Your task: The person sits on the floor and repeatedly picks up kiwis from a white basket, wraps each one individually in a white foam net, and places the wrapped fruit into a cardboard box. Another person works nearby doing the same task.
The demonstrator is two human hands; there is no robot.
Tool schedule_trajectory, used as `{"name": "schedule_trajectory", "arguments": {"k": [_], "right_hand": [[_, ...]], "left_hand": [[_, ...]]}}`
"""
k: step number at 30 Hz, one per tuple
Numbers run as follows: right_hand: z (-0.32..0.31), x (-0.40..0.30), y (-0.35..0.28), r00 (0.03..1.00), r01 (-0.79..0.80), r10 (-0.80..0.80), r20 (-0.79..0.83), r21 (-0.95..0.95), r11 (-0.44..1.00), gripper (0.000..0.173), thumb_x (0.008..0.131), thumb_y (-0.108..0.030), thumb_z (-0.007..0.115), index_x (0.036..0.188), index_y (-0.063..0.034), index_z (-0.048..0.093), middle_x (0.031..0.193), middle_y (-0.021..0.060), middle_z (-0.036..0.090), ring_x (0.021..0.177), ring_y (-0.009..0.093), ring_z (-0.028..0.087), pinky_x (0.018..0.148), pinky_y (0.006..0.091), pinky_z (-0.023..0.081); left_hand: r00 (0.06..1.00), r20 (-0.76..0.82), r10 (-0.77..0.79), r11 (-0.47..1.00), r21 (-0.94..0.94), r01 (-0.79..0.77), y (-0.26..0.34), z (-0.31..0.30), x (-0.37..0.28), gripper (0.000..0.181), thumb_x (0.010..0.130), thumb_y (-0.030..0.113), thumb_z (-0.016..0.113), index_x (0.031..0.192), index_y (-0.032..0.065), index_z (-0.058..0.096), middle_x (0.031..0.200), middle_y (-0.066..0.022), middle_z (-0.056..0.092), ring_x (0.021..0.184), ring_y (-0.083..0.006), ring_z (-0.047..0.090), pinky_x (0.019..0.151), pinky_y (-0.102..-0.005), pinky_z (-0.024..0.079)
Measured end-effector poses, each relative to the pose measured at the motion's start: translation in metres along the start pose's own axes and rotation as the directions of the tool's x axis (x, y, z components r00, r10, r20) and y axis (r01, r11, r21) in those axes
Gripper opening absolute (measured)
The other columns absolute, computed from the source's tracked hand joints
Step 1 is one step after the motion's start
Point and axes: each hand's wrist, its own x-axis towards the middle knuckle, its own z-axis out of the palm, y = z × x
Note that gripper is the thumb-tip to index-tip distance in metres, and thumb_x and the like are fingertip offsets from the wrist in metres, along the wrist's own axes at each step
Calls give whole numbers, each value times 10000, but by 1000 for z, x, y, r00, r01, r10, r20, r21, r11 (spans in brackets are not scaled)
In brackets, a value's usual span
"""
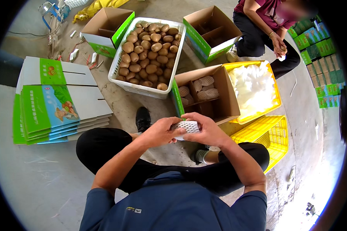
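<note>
A white foam-net sleeve (187, 126) is held between both hands in front of my knees; whether a kiwifruit sits inside it is hidden. My left hand (163, 131) grips its left side with the thumb across the front. On the right end, my right hand (208, 129) has its fingers curled around the net. Just beyond stands an open cardboard box (230, 95) with dividers, where several net-wrapped fruits (206, 86) lie in the far compartments. A white plastic crate (176, 69) full of bare kiwifruit (151, 56) is farther off to the left.
A yellow crate (274, 86) of white foam sleeves (250, 86) adjoins the box, with another yellow crate (282, 141) nearer me. Flattened cartons (52, 112) are stacked at left. Two more open boxes (104, 29) (211, 31) flank the fruit crate. A co-worker (266, 31) crouches at upper right.
</note>
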Motion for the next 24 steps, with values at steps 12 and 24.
{"name": "schedule_trajectory", "arguments": {"k": [12, 24], "right_hand": [[-101, 90, 57, 930, -236, 26, -367, -542, 806, 535, 665, -306, 821, 1032, -2, 577, 985, 189, 681, 931, 316, 672, 877, 397, 533], [-84, 192, 217, 941, -148, -324, -99, -980, -131, 143, 850, -244, 623, 865, -134, 712, 863, 86, 680, 949, 330, 601, 849, 462, 452]], "left_hand": [[941, -144, 305, 667, 738, -103, 25, -27, -50, 486, 890, 322, 734, 1196, -15, 564, 966, -185, 647, 942, -367, 656, 807, -437, 525], [981, -34, 190, 615, 783, -92, 7, -34, -51, 408, 860, 313, 745, 1083, 15, 580, 911, -131, 645, 918, -318, 643, 796, -417, 515]]}}
